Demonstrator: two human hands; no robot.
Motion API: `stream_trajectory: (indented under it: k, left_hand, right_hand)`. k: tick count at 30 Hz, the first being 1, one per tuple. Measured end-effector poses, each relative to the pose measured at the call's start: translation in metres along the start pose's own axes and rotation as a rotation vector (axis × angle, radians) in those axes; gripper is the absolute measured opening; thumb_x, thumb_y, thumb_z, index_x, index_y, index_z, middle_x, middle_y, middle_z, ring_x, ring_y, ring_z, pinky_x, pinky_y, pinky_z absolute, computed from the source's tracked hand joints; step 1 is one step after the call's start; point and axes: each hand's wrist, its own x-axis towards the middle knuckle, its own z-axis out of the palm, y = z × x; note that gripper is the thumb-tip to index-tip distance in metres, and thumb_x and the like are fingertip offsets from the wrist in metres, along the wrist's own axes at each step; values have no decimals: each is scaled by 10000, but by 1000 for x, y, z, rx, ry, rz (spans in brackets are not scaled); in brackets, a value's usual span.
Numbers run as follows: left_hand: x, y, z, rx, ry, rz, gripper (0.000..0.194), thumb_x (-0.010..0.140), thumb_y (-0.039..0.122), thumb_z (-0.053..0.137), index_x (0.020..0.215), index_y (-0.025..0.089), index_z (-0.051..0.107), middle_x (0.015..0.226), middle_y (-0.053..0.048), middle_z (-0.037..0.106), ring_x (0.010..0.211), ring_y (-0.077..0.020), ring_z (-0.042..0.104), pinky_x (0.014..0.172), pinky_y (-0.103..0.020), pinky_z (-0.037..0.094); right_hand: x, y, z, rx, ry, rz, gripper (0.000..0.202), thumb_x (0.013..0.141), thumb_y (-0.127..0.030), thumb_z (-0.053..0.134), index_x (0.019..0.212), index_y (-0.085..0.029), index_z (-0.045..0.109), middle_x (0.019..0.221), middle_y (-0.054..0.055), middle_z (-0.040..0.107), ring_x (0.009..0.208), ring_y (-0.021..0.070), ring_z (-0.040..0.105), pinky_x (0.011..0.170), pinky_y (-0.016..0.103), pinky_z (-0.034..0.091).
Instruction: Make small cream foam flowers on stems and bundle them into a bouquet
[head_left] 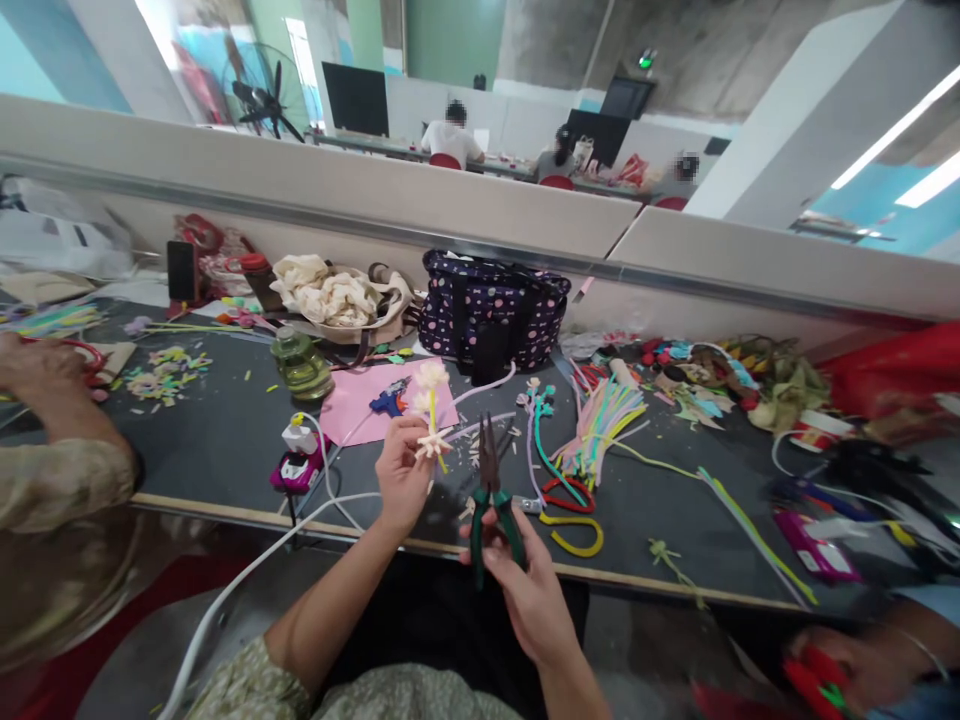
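Note:
My left hand (403, 470) pinches a craft flower (432, 440) with a yellow stem, a pale pink star-like piece low on it and a cream bloom at its top. In my right hand (517, 570) are long-nosed pliers (489, 480) with green handles, their jaws pointing up and slightly apart. The pliers are to the right of the flower and do not touch it. Behind the flower lies a pink sheet (349, 405) bearing a blue glue gun (390, 398).
A dotted dark bag (495, 310), a green bottle (301, 365) and a bundle of fuzzy stems (600, 430) stand or lie farther back. Red-and-yellow-handled tools (577, 535) lie right. A white cable (255, 565) crosses the table edge. People sit on both sides.

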Motion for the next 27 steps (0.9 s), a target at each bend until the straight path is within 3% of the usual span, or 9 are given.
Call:
stream_trajectory:
  k: [3, 10, 16, 21, 27]
  left_hand:
    - [0, 5, -1, 47, -33, 128, 80, 741, 261, 698, 738, 188, 665, 866, -42, 535, 779, -155, 541, 611, -238, 456]
    - [0, 15, -2, 131, -20, 179, 67, 730, 258, 712, 731, 197, 683, 823, -44, 552, 773, -163, 529, 663, -261, 450]
    - [-1, 12, -4, 174, -79, 234, 21, 755, 228, 678, 772, 216, 682, 822, -43, 557, 789, -177, 523, 681, -281, 444]
    - [-3, 11, -4, 167, -109, 173, 25, 759, 229, 676, 767, 208, 687, 835, -52, 556, 777, -177, 526, 645, -271, 433]
    - [-4, 15, -1, 162, -109, 135, 48, 742, 252, 698, 733, 205, 699, 811, -50, 564, 758, -176, 529, 642, -274, 435]
  right_hand:
    - [-5, 2, -6, -277, -2, -114, 312, 858, -313, 575, 1156, -235, 520, 1067, 69, 582, 1001, 213, 613, 841, 340, 527]
    - [-11, 10, -21, -771, -5, -314, 295, 908, -264, 474, 1201, -260, 504, 1225, 88, 469, 1149, 218, 509, 1000, 366, 433]
    - [-13, 13, -24, -881, -8, -357, 331, 913, -239, 462, 1243, -265, 472, 1277, 87, 457, 1210, 219, 462, 1024, 365, 411]
    - [-12, 15, -31, -935, -4, -377, 411, 912, -230, 462, 1318, -266, 413, 1347, 90, 449, 1282, 233, 413, 1060, 410, 381]
    - [-11, 13, -35, -1016, 9, -403, 432, 903, -241, 475, 1331, -259, 418, 1336, 85, 499, 1254, 237, 468, 1036, 393, 419]
